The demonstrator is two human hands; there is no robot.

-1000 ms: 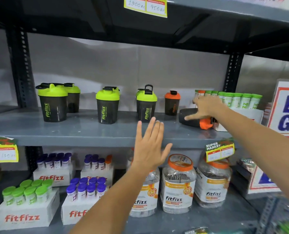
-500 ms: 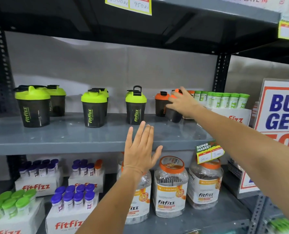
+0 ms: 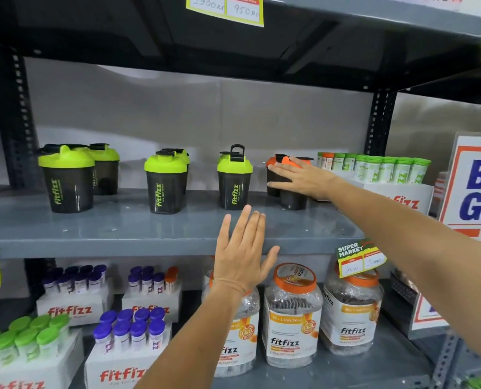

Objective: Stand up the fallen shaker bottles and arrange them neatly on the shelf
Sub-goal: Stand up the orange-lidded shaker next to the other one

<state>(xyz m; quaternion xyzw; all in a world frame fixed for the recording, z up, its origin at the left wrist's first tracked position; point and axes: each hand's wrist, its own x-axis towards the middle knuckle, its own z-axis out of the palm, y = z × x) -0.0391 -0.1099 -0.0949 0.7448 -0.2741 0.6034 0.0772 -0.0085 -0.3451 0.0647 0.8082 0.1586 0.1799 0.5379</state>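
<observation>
A: Where was the right hand (image 3: 299, 175)?

B: Reached far across to the grey shelf (image 3: 138, 228), palm pressed on the front orange-lidded shaker (image 3: 292, 196), fingers stretched leftward over its lid. The shaker stood upright, with a second orange-lidded shaker (image 3: 273, 175) just behind it.

A: Clamped on it?

B: Fingers lay flat across it; I couldn't tell whether they truly gripped.

A: And the left hand (image 3: 240, 255)?

B: Raised before the shelf edge, palm forward, fingers spread apart, holding nothing.

A: The green-lidded shakers (image 3: 165, 185)?

B: All upright along the shelf, left of the orange ones.
</observation>
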